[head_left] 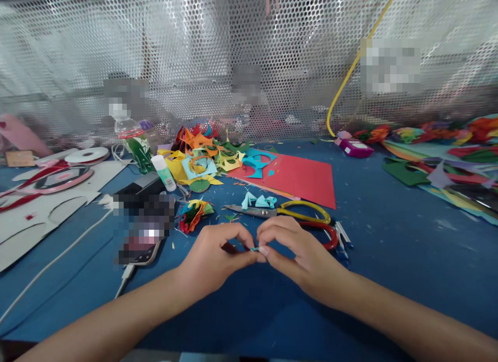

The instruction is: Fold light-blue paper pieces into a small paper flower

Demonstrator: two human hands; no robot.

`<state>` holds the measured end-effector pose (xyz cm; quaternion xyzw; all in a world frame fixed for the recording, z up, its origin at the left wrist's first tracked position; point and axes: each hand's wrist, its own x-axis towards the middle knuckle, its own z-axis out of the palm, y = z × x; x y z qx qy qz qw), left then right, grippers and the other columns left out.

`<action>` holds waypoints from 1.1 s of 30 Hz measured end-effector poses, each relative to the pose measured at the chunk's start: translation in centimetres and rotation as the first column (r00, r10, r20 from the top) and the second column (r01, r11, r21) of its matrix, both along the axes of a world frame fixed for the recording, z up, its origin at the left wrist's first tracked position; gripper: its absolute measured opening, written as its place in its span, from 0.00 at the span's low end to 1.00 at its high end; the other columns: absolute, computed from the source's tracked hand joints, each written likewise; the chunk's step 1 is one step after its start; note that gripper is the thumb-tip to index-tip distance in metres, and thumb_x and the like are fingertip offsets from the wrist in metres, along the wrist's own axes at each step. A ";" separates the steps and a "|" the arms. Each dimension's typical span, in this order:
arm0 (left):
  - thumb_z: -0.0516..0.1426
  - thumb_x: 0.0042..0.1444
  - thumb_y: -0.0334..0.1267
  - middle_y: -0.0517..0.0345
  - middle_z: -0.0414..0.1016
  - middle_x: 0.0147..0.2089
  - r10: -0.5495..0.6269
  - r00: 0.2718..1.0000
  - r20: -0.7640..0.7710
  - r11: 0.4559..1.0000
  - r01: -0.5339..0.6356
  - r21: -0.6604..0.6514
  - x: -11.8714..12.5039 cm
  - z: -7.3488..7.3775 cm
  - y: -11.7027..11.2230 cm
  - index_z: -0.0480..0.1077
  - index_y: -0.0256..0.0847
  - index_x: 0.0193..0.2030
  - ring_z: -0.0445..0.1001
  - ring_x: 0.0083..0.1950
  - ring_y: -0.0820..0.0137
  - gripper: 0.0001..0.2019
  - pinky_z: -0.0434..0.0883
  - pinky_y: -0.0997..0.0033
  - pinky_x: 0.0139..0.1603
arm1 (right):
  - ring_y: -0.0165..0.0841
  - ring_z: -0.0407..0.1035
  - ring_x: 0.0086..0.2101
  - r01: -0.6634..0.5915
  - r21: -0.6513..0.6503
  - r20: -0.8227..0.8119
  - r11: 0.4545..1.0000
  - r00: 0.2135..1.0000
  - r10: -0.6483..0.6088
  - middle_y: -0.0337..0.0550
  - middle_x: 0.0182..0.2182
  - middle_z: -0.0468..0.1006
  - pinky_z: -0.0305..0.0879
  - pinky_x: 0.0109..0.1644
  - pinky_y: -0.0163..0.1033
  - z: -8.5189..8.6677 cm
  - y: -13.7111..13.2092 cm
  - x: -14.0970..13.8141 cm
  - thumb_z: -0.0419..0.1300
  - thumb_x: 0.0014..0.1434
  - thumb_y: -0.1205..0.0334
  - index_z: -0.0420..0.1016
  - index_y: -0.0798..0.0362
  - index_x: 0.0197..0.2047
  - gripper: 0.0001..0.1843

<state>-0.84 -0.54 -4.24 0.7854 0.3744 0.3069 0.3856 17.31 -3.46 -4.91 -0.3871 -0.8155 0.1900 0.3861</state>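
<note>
Between my two hands is a small light-blue piece of paper (254,249), pinched by thumb and fingertips from both sides. My left hand (218,253) closes on its left end, and my right hand (299,250) closes on its right end. Fingers cover most of the piece, so its full shape is hidden. Just beyond my fingertips lie light-blue folded paper pieces (260,200) beside the blades of a pair of scissors (268,212) with yellow and red handles. A multicoloured paper bundle (194,215) rests beyond my left hand.
Red paper sheets (303,176) lie behind the scissors, beside a heap of coloured paper scraps (198,144). A glue stick (163,172), a green-labelled bottle (134,144) and a phone (148,232) on a white cable stand left. A purple box (355,148) sits by the perforated metal panel (295,66).
</note>
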 end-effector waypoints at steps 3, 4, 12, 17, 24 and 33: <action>0.60 0.49 0.31 0.63 0.73 0.27 0.026 0.999 0.036 0.997 -0.029 0.075 -0.1 -0.1 0.0 0.68 0.38 0.28 0.71 0.28 0.77 0.04 0.69 0.82 0.28 | 0.32 0.65 0.37 0.006 -0.018 -0.012 1.000 1.000 -0.007 0.40 0.34 0.71 0.61 0.43 0.39 0.0 0.0 0.0 0.53 0.59 0.66 0.67 0.51 0.31 0.05; 0.60 0.49 0.30 0.62 0.74 0.27 0.002 0.999 0.043 0.992 -0.007 0.127 -0.2 -0.1 -0.1 0.68 0.39 0.28 0.71 0.28 0.77 0.03 0.69 0.81 0.28 | 0.32 0.65 0.37 0.006 -0.027 -0.014 1.000 1.000 -0.007 0.40 0.34 0.71 0.61 0.43 0.39 0.0 0.0 0.0 0.52 0.60 0.66 0.66 0.51 0.31 0.05; 0.58 0.50 0.29 0.59 0.78 0.32 -0.041 0.996 0.081 0.978 0.023 0.208 -0.1 0.5 -0.1 0.74 0.39 0.33 0.75 0.31 0.77 0.04 0.70 0.87 0.27 | 0.32 0.64 0.38 0.071 -0.071 -0.070 0.995 0.995 -0.076 0.40 0.34 0.69 0.61 0.44 0.39 0.0 0.3 0.3 0.53 0.58 0.68 0.65 0.51 0.33 0.03; 0.60 0.49 0.34 0.62 0.75 0.28 0.094 0.994 0.064 0.995 -0.096 0.037 0.0 0.2 0.0 0.71 0.40 0.30 0.73 0.29 0.77 0.02 0.70 0.85 0.27 | 0.31 0.65 0.38 0.079 -0.032 -0.045 0.996 0.996 -0.081 0.40 0.35 0.69 0.60 0.44 0.39 0.0 0.5 0.1 0.54 0.56 0.69 0.66 0.52 0.31 0.04; 0.60 0.47 0.34 0.63 0.72 0.27 0.059 0.998 0.024 0.996 -0.057 -0.064 0.0 -0.1 -0.1 0.68 0.39 0.26 0.71 0.29 0.77 0.04 0.71 0.79 0.32 | 0.33 0.64 0.41 0.044 0.022 0.015 0.999 0.999 -0.045 0.41 0.37 0.71 0.58 0.47 0.40 -0.3 0.1 -0.2 0.56 0.57 0.68 0.68 0.52 0.33 0.03; 0.61 0.45 0.30 0.64 0.72 0.26 0.028 0.996 0.083 0.996 -0.021 -0.086 0.0 -0.1 -0.2 0.62 0.38 0.24 0.70 0.28 0.78 0.09 0.71 0.80 0.31 | 0.32 0.63 0.42 -0.025 -0.110 -0.042 0.994 0.999 0.020 0.41 0.39 0.68 0.59 0.48 0.40 -0.3 -0.3 0.0 0.54 0.57 0.67 0.65 0.52 0.34 0.02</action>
